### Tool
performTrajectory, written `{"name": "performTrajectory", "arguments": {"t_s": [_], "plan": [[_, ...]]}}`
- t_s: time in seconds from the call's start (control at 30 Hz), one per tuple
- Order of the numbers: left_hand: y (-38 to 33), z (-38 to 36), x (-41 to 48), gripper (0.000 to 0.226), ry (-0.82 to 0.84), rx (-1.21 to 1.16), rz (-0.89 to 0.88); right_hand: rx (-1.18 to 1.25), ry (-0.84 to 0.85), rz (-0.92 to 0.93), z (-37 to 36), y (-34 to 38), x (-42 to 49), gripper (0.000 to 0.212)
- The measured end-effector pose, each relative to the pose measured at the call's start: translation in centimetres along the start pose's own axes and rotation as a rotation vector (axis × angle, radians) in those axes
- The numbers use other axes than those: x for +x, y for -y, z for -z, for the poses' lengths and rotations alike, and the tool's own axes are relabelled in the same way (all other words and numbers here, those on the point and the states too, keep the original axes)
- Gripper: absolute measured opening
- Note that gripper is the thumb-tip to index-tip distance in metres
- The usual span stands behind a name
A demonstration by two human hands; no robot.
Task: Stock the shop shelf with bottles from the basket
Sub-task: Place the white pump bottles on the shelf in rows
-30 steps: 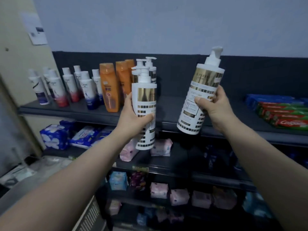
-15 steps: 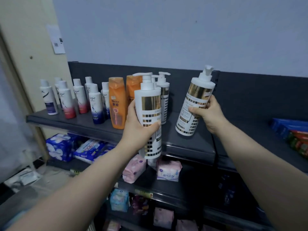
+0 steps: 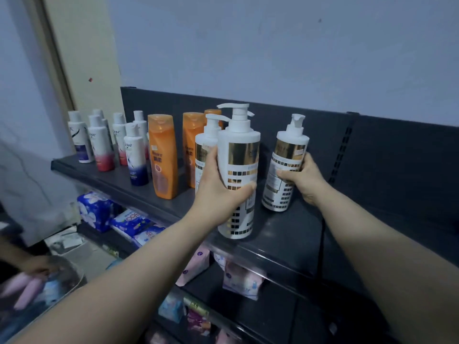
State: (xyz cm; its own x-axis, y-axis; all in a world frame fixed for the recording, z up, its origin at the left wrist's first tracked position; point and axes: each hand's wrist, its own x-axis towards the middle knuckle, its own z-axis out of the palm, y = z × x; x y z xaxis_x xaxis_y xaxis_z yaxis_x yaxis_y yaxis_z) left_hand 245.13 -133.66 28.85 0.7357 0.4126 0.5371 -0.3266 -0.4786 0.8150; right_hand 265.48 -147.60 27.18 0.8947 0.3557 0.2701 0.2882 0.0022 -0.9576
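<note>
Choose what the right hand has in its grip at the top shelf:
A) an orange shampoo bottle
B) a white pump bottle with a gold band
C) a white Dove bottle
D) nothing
B: the right hand curls round a white pump bottle with a gold band, while the orange shampoo bottle stands further left, with no hand on it.

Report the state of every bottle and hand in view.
left hand: gripping the front pump bottle.
front pump bottle: upright, base low over the top shelf, contact unclear.
right hand: gripping the right pump bottle.
right pump bottle: slightly tilted, base at the top shelf, contact unclear.
rear pump bottle: standing upright, partly hidden.
orange bottles: upright, caps closed.
small white bottles: upright in rows.
</note>
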Motion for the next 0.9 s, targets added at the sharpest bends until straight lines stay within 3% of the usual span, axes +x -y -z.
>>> {"name": "performTrajectory", "arguments": {"t_s": [0.3, 0.8, 0.9], "plan": [[1.2, -1.8, 0.4, 0.074, -0.073, 0.052, 0.054, -0.087, 0.196, 0.049, -1.3, -2.3, 5.6, 0.068], [2.2, -2.9, 0.0, 0.088, -0.074, 0.046, 0.082, -0.266, 0.272, 0.041, -3.6, -3.0, 9.1, 0.057], [2.3, -3.1, 0.1, 0.085, -0.059, 0.022, 0.072, -0.315, 0.251, 0.014, -3.4, -3.3, 8.8, 0.064]]}}
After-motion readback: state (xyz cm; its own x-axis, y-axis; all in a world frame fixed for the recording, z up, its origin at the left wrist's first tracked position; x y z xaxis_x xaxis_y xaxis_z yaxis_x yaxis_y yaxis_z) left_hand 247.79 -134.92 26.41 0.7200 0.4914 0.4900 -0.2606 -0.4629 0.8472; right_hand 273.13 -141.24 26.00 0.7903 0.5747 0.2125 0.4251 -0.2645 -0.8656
